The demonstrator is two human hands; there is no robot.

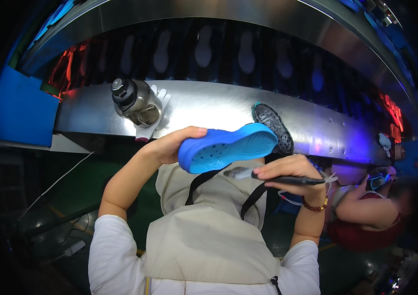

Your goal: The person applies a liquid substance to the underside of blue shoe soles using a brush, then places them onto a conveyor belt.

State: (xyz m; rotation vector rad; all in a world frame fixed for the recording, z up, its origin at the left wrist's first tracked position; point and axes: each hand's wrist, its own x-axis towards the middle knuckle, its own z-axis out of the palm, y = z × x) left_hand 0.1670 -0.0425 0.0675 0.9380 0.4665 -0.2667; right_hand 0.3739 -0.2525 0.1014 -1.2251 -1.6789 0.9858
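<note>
A bright blue shoe sole [233,147] is held up in front of me, tilted so its lighter, hole-dotted face shows. Its left end sits in the grip of my left hand [172,143], with the thumb along the upper edge. Just below and to the right, my right hand [292,169] is closed around a black-handled brush [300,181]. The brush's pale, dark-streaked tip points left, close under the sole; whether they touch I cannot tell. Beyond my right hand, a black speckled sole [273,125] with a teal edge lies on the steel ledge.
A bottle with a black lid [142,103] stands on the steel ledge [204,103] by a white glove [163,101]. Behind, a dark conveyor carries several sole shapes [204,46]. A blue box [22,108] is at left; another person [366,206] sits at right.
</note>
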